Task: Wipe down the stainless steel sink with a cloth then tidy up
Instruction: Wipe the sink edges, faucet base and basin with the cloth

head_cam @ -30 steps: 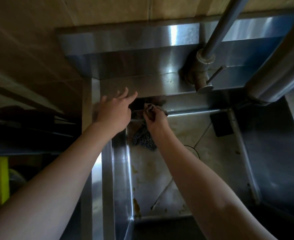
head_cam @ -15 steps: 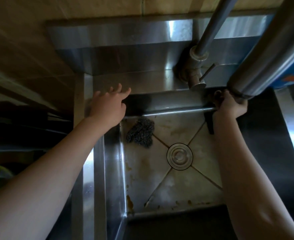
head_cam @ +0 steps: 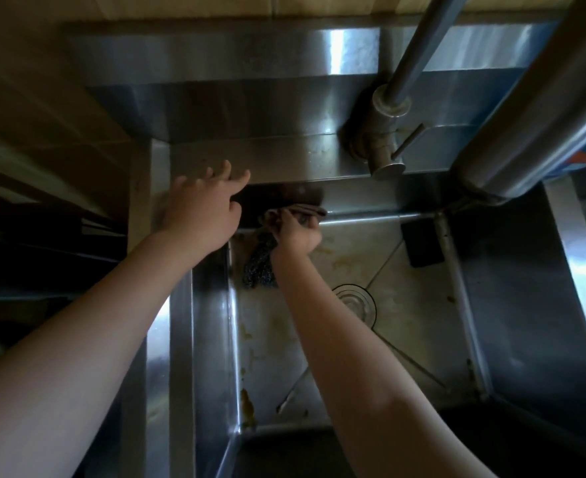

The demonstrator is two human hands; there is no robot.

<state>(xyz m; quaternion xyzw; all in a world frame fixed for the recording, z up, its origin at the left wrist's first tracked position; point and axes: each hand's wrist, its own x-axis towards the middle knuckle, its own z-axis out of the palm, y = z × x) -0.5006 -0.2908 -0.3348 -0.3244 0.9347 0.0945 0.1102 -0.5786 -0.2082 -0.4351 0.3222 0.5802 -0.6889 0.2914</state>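
The stainless steel sink [head_cam: 212, 339] fills the view, its stained floor sloping to a round drain [head_cam: 357, 300]. My right hand [head_cam: 296, 231] grips a dark cloth [head_cam: 307, 211] and presses it against the back wall of the basin near the far left corner. My left hand [head_cam: 201, 210] rests flat with straight fingers on the sink's back left rim. A steel wool scrubber [head_cam: 258, 267] lies on the basin floor just below the right hand, partly hidden by my wrist.
A tap base with a lever [head_cam: 386, 146] stands on the back ledge, its pipe rising up right. A thick steel tube [head_cam: 539, 108] crosses the upper right. A dark rectangular block [head_cam: 422, 244] sits on the basin floor at right. Tiled wall behind.
My right hand has swept with the cloth from the right end of the basin's back wall to the far left corner. My left hand has stayed on the rim.
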